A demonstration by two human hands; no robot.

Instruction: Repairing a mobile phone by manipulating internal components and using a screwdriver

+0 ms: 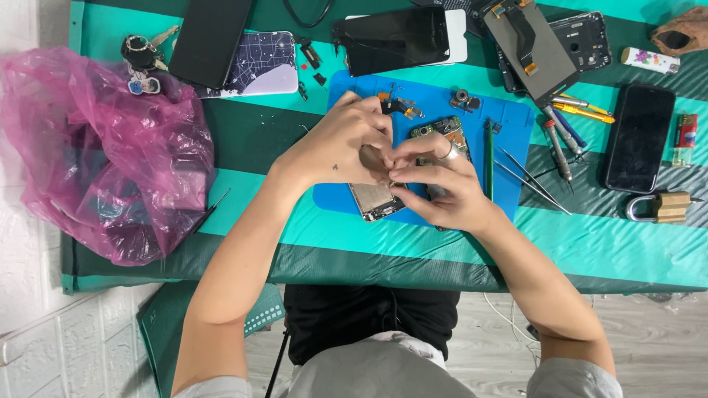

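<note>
Bench (590, 250): one, covered in a cloth striped light teal and dark green, carried everything.
Bag (103, 155): one crumpled pink plastic bag lay at the left end of the bench.
Mat (509, 118): one blue work mat lay at the middle of the bench, under both hands.
Phones and screens: one dark phone (638, 136) lay to the right of the mat; one dark panel (209, 40) lay at upper left, beside a patterned phone case (267, 63); one black screen (391, 38) lay above the mat; one grey display panel with a flex cable (532, 48) lay at upper right.
Opened phone (376, 200): one, lying on the mat, its bare inside showing, partly hidden under the hands.
Left hand (343, 144): fingers curled and closed, pinching a small part against the opened phone; the part itself was too hidden to tell.
Right hand (442, 188): fingers bent and closed at the same spot, fingertips touching the left hand, one ring on a finger.
Circuit board (446, 129): one, on the mat just above the right hand.
Screwdrivers (564, 133): about four, lying together right of the mat.
Tweezers (531, 177): two thin pairs, near the mat's right edge.
Padlock (660, 208): one, brass, near the right end.
Lighters: two, one red (686, 140), one white and flowered (649, 59).
Keys (144, 55): one bunch at upper left.
</note>
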